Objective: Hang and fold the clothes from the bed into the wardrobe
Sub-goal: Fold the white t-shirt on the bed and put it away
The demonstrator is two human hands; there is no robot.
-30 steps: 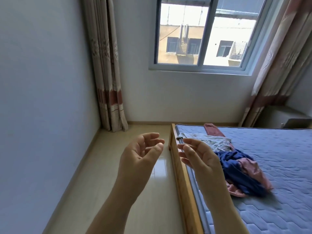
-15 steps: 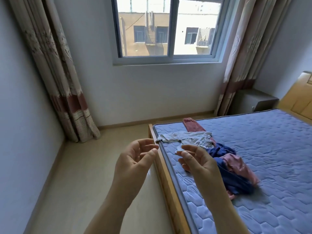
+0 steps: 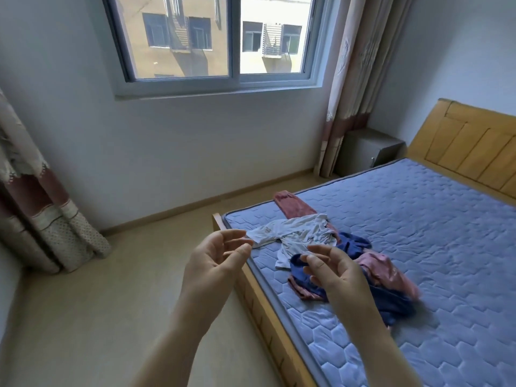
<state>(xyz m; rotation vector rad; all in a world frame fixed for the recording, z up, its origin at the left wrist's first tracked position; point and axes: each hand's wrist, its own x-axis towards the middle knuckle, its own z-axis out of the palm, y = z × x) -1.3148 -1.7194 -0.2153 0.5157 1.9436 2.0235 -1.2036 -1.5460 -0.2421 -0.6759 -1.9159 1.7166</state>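
Note:
A heap of clothes lies near the foot corner of the blue quilted mattress [image 3: 418, 219]: a white garment [image 3: 296, 233] spread on top, a dark red piece [image 3: 293, 205] behind it, a blue garment [image 3: 354, 244] and a pink one [image 3: 379, 269] to the right. My left hand [image 3: 215, 263] is raised over the floor beside the bed edge, fingers loosely curled, holding nothing. My right hand [image 3: 335, 272] hovers above the near side of the heap, fingers relaxed and empty, hiding part of the blue garment. No wardrobe is in view.
The wooden bed frame [image 3: 259, 305] runs between my hands, with a wooden headboard [image 3: 474, 146] at the right. A grey nightstand [image 3: 368, 149] stands by the right curtain [image 3: 349, 79]. Another curtain [image 3: 42, 219] hangs at the left. Beige floor [image 3: 97, 303] lies left of the bed.
The view has swung to the right, bringing the bed, headboard and nightstand into sight. Both hands stay raised and empty; the right one now hovers over the clothes heap.

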